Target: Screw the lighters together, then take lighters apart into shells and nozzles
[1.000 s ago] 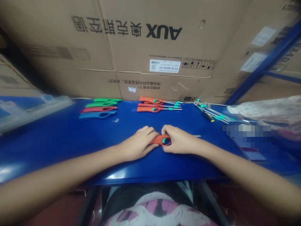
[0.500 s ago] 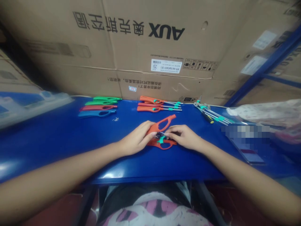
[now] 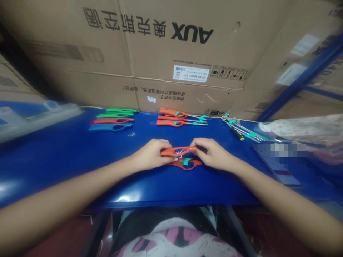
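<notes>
My left hand (image 3: 151,154) is closed around the wide end of an orange lighter handle half (image 3: 168,152). At its narrow end, the thumb and fingers of my right hand (image 3: 213,154) are pinched on the tip. Just below and partly behind it lies a second orange handle half (image 3: 194,166), with a green trigger (image 3: 186,162) set in it. The left fingertips reach down to this lower half's wide end. Small pale parts (image 3: 179,154) show between the two halves, too blurred to name.
Orange and red lighters (image 3: 171,123) with metal tubes lie at the back. Green, red and blue handles (image 3: 107,127) are at the left. Metal tubes with green triggers (image 3: 249,134) and a screwdriver (image 3: 238,134) lie right, near a phone (image 3: 284,175). A cardboard box (image 3: 150,60) stands behind the blue table (image 3: 66,160).
The upper orange half has been lowered and turned from a tilt to nearly level above the lower half. My right hand has moved from the parts inside to its narrow tip.
</notes>
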`<action>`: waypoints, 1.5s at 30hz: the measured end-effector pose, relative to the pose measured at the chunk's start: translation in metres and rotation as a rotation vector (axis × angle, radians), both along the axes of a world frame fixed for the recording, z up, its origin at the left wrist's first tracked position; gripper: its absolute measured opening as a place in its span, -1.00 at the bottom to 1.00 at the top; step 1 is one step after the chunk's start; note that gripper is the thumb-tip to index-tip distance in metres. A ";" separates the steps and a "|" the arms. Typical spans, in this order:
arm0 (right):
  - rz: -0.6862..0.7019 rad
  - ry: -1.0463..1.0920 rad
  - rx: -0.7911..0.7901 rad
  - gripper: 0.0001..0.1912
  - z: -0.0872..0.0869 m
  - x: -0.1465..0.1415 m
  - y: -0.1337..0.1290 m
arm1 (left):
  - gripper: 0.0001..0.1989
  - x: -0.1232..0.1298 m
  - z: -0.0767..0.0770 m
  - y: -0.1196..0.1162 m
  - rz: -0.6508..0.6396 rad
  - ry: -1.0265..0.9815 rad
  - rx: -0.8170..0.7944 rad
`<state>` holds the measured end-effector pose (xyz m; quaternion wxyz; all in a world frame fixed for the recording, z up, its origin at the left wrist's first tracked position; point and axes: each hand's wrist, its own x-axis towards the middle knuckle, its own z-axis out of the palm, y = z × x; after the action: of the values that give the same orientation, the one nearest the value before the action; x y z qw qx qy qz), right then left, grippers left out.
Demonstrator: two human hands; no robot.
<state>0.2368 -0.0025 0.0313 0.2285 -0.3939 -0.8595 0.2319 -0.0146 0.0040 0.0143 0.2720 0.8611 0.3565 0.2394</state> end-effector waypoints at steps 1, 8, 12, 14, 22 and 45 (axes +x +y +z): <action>-0.005 0.000 0.016 -0.84 0.001 0.002 0.001 | -0.70 -0.002 0.001 0.001 0.013 -0.009 0.012; 0.000 0.023 0.008 -0.80 0.007 0.028 0.000 | -0.66 -0.016 0.017 0.017 0.287 -0.162 -0.084; 0.192 0.071 -0.061 -0.81 0.012 0.012 -0.014 | -0.63 0.007 0.015 0.000 0.147 -0.463 -0.447; 0.215 0.113 -0.101 -0.82 0.012 -0.003 -0.019 | -0.60 0.019 0.012 -0.014 0.103 -0.571 -0.565; 0.187 0.096 -0.138 -0.80 0.005 -0.018 -0.024 | -0.69 0.013 0.010 -0.010 0.153 -0.403 -0.373; -0.113 -0.068 0.659 -0.81 0.003 0.049 0.024 | -0.69 -0.010 0.002 0.010 -0.001 -0.045 -0.140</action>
<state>0.2857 0.0217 0.0346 0.3273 -0.3537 -0.8722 -0.0847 -0.0250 0.0136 0.0162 0.3397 0.8345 0.3657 0.2333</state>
